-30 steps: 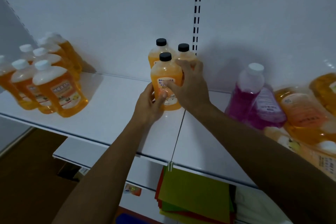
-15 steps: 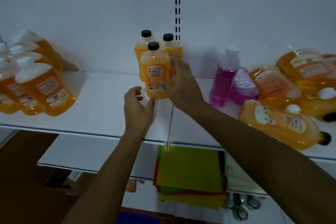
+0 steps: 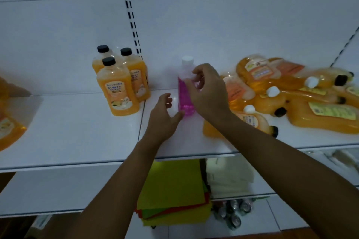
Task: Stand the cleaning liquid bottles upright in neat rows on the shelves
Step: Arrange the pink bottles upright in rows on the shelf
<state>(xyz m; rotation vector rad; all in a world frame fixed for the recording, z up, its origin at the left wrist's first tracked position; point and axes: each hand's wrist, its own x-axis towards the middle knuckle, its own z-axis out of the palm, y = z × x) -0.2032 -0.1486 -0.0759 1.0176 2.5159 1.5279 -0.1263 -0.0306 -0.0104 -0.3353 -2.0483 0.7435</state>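
Pink bottle [image 3: 184, 95] with white cap stands upright on the white shelf [image 3: 73, 126], just right of the seam between the two shelf panels. Right hand [image 3: 208, 91] is at its right side and front, fingers curled at the bottle's shoulder; contact looks likely, but a closed grasp cannot be confirmed. Left hand [image 3: 163, 116] is low at the bottle's left, fingers spread wide, thumb tip touching or nearly touching the base; holds nothing. Three orange bottles [image 3: 118, 87] with black caps stand upright in a tight cluster to the left, near the back wall, apart from the pink one. To the right, a heap of orange bottles [image 3: 291, 93] lies on its sides, caps white and black, some overlapping; nearest one lies partly behind the right forearm. Another orange bottle [image 3: 8, 128] shows at the far left edge, tilted. Lower shelf holds stacked coloured sheets [image 3: 174, 190] and some cans [image 3: 235, 213].
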